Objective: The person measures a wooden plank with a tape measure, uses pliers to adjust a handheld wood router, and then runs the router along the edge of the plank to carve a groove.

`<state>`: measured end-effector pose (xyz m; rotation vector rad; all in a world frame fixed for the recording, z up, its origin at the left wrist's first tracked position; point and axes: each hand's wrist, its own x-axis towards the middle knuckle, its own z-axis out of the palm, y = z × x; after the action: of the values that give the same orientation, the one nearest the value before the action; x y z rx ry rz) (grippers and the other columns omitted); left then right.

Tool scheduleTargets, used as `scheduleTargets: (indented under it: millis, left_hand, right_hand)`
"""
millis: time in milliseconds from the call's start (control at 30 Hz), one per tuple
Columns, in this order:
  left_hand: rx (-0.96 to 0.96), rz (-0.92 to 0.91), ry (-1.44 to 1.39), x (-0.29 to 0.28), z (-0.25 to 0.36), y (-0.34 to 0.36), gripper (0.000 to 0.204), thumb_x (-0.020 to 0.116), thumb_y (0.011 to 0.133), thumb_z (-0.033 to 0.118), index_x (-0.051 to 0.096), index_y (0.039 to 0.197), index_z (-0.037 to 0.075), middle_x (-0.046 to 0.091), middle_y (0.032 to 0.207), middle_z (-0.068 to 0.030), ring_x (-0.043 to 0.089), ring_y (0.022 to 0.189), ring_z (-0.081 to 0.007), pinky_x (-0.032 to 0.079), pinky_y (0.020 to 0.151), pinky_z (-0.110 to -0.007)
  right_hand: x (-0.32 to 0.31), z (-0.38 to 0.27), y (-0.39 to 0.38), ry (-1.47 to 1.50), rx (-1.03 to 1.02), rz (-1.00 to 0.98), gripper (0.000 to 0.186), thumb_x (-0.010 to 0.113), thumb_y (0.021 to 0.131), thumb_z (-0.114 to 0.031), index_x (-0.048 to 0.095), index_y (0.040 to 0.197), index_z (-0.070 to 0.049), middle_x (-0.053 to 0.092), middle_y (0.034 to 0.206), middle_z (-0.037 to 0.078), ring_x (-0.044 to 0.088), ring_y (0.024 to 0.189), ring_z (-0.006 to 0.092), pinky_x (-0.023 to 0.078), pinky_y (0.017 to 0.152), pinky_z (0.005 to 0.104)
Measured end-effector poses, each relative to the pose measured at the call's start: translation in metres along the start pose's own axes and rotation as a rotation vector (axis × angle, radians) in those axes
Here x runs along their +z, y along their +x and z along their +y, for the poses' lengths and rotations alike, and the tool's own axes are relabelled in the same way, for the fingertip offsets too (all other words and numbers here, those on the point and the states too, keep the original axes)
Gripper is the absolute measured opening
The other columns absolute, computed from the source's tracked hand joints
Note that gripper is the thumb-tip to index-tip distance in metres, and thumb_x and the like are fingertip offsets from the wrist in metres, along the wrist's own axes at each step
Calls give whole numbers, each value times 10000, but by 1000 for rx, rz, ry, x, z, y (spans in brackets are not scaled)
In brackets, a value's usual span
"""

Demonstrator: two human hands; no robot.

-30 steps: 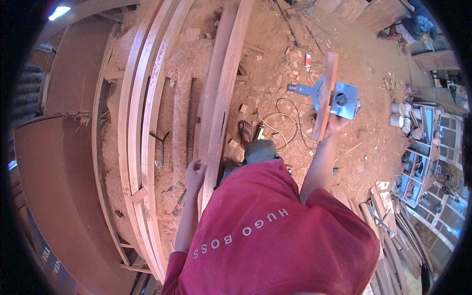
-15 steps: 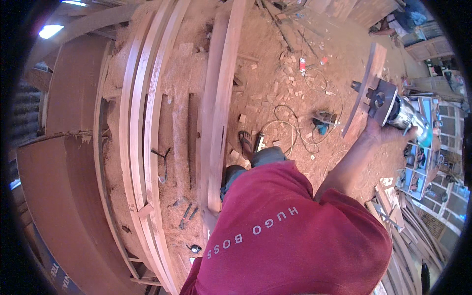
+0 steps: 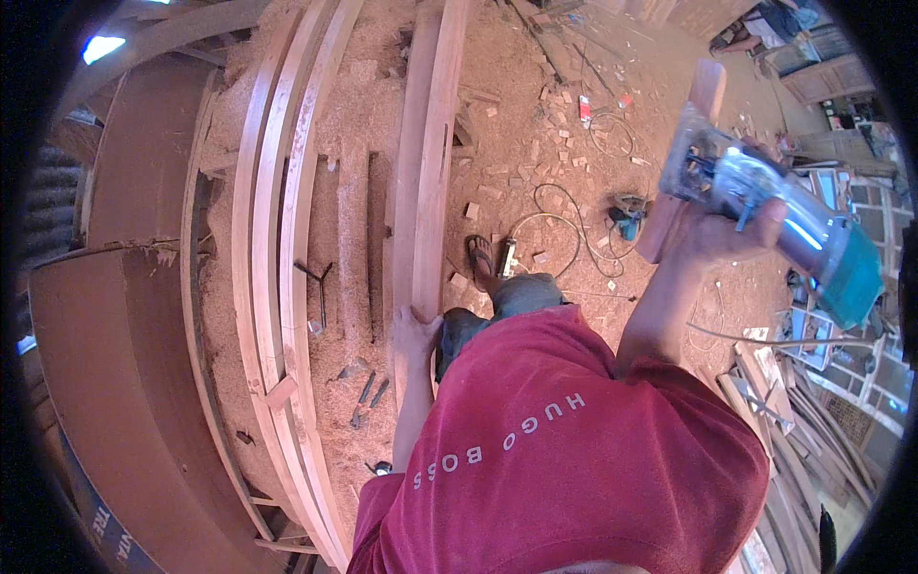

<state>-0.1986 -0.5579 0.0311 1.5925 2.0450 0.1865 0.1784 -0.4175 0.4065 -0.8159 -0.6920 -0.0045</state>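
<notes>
My right hand [image 3: 732,234] is raised at the right and closed around a trim router [image 3: 798,225] with a silver body, a teal end and a clear base. Behind the router's base shows a short wooden piece [image 3: 708,91]; I cannot tell whether it is fixed to the router. My left hand [image 3: 418,335] lies on a long reddish wooden beam [image 3: 428,220], fingers stretched over its surface, with no tool in it. The router is held well apart from the beam.
Several long wooden strips [image 3: 277,201] lie left of the beam over sawdust. Hand tools [image 3: 368,392] rest between them. A looped cable [image 3: 574,230], a teal power tool [image 3: 627,218] and wood offcuts cover the floor. Timber [image 3: 794,450] is stacked at lower right.
The router has turned and come nearer, so its body now shows larger, with its base toward the upper left. My left hand has moved forward into view onto the beam.
</notes>
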Motion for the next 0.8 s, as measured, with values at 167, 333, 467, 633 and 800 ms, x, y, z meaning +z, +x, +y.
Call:
scheduleTargets:
  millis: [167,333,467,633,800]
  left_hand:
    - [-6,-73,32,-36,9,-27,766,835,655,472,553,1207,22,587,1181,-239,580,1103,-427,499,925,-504]
    - [223,-14,-215,-52,-26,-48,861,872,683,449,514,1334,14,560,1258,-228,563,1151,-407,482,975,-491]
    - [644,220,-677,-137,23,-71,863,908,700,344,499,1377,-2,551,1310,-204,547,1209,-369,454,1037,-456]
    - [1222,363,-781,-266,115,-139,817,911,684,389,581,1331,13,567,1333,-196,574,1203,-352,474,1022,-456]
    - [1150,273,-878,-262,107,-140,610,930,653,287,715,1167,38,589,1285,-176,599,1151,-334,510,961,-421]
  right_hand:
    - [-21,-20,-79,40,36,-66,740,842,726,-328,489,1303,-28,624,1203,173,639,1068,298,531,955,458]
    - [-41,-53,-175,-129,38,-267,597,835,773,-187,539,1273,-51,614,1214,118,592,1148,264,463,1037,445]
    - [-58,-83,-241,-370,152,-585,564,804,813,-204,557,1298,-55,624,1244,80,605,1128,208,497,971,397]
    - [-89,-71,-324,-317,266,-923,614,796,815,-303,550,1339,-95,627,1269,73,593,1177,231,465,1027,419]
    - [-160,-15,-402,719,1575,-221,483,467,1038,-441,482,1402,-124,510,1449,102,501,1317,250,367,1151,441]
